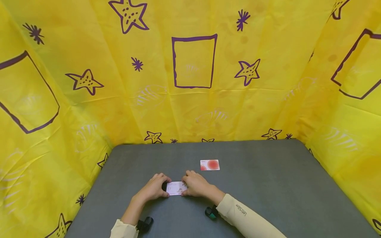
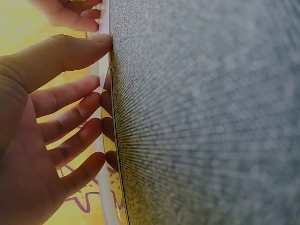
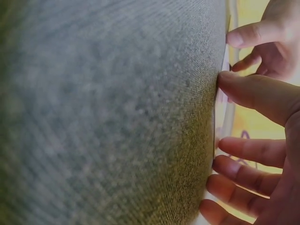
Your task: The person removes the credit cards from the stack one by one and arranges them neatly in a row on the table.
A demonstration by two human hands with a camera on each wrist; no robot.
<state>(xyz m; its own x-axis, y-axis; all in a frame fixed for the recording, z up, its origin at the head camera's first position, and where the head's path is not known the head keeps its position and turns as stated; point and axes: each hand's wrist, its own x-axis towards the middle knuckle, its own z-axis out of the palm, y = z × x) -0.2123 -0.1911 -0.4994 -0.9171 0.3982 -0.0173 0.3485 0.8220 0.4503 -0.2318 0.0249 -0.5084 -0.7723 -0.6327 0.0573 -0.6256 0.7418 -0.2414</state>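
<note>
A pale pinkish-white card [image 1: 175, 188] with faint print lies on the dark grey tabletop [image 1: 253, 198], between the two hands. At its left end the left hand [image 1: 153, 188] holds it, thumb on the near edge and fingertips on the far edge. A black patch [image 1: 164, 186] shows beside the card, partly under the left hand. The right hand [image 1: 196, 184] grips the card's right end in the same way, thumb near and fingers far. Both wrist views look low along the tabletop, with the thumb [image 2: 79, 51] and fingertips right at its surface and the card seen nearly edge-on.
Beyond the right hand lies a second card [image 1: 210, 165], white with red-orange circles. Yellow cloth [image 1: 190, 112] with purple starfish and frame drawings stands along the back and both sides of the table. Black devices [image 1: 145, 224] are strapped on both wrists.
</note>
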